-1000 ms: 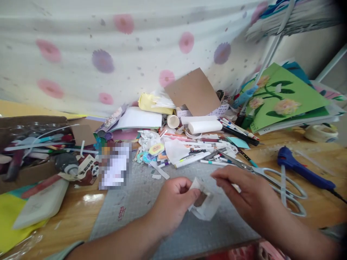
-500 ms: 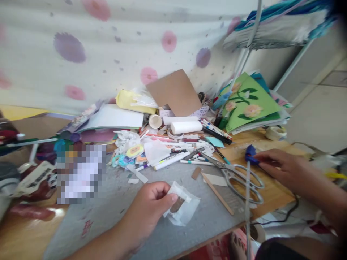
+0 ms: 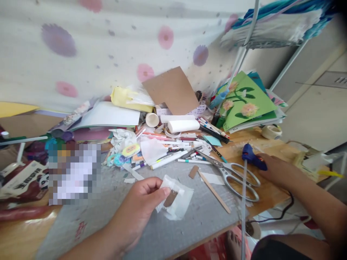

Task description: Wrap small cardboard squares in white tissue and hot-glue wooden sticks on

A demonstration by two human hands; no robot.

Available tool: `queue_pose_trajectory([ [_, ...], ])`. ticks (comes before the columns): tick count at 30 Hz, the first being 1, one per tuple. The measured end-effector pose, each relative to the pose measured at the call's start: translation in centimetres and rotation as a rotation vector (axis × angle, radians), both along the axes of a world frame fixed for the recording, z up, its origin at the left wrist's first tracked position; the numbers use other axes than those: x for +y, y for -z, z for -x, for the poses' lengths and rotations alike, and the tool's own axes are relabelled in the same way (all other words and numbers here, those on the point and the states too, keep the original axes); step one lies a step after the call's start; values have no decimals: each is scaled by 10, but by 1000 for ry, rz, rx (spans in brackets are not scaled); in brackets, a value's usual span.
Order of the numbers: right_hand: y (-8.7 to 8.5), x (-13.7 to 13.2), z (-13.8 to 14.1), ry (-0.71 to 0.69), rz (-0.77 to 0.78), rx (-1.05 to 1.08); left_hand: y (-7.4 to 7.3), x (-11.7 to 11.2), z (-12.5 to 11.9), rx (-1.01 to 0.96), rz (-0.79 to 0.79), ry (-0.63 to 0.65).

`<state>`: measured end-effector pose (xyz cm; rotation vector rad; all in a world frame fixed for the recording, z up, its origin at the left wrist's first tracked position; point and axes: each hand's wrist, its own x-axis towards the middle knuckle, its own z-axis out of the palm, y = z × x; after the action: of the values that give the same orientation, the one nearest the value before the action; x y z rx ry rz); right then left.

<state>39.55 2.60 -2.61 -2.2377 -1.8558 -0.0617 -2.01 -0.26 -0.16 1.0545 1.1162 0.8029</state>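
Between the thumb and fingers of my left hand (image 3: 143, 202) is a piece of thin white paper (image 3: 181, 207), with a small brown cardboard piece (image 3: 170, 198) against it. On the right, my right hand (image 3: 273, 169) is wrapped round the handle of a blue hot glue gun (image 3: 248, 154). A long translucent glue stick (image 3: 244, 206) runs from the gun down toward the table's front edge. Large metal scissors (image 3: 238, 177) lie between my hands, beside a thin wooden stick (image 3: 215, 193) and a small brown cardboard strip (image 3: 193, 172).
Behind the grey mat (image 3: 108, 202) lies a heap of pens and markers (image 3: 170, 159). A brown cardboard sheet (image 3: 172, 90) leans at the back. Green paper with flowers (image 3: 249, 104) stands at right, near a tape roll (image 3: 271, 132). A panda-printed pack (image 3: 24, 180) sits left.
My right hand has shifted from pinching the glue gun to gripping its handle, and the gun has turned. My left hand still holds the paper. The whole view has shifted slightly.
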Motion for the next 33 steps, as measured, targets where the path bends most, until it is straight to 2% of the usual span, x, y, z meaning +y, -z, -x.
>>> queue_pose_trajectory([
  [4,-4,3,-8,75,-27,183,2,-1,0,-42,13,8],
  [7,-18,0,-5,137,-59,398,1,-2,1,-67,3,5],
  [10,-37,-8,7,134,-74,634,-1,-3,1,-63,-19,-13],
  [15,-58,-20,44,129,-137,1404,-5,-1,1,-96,-1,-33],
  [17,-61,-23,64,103,-108,1525,-5,-1,1,-104,-4,-42],
  [21,-57,-34,113,-121,-132,1539,-3,-2,0,-100,5,-57],
  [23,-52,-44,139,-222,-49,1499,-2,-2,0,-104,10,-53],
  [24,-50,-49,150,-228,1,1474,-2,-2,0,-105,10,-50],
  [27,-44,-63,178,-93,137,1286,-2,0,0,-86,13,-57],
  [29,-43,-65,190,-103,171,1133,-3,0,0,-58,22,-66],
  [33,-52,-58,203,-416,154,903,-2,0,1,5,-7,-63],
])
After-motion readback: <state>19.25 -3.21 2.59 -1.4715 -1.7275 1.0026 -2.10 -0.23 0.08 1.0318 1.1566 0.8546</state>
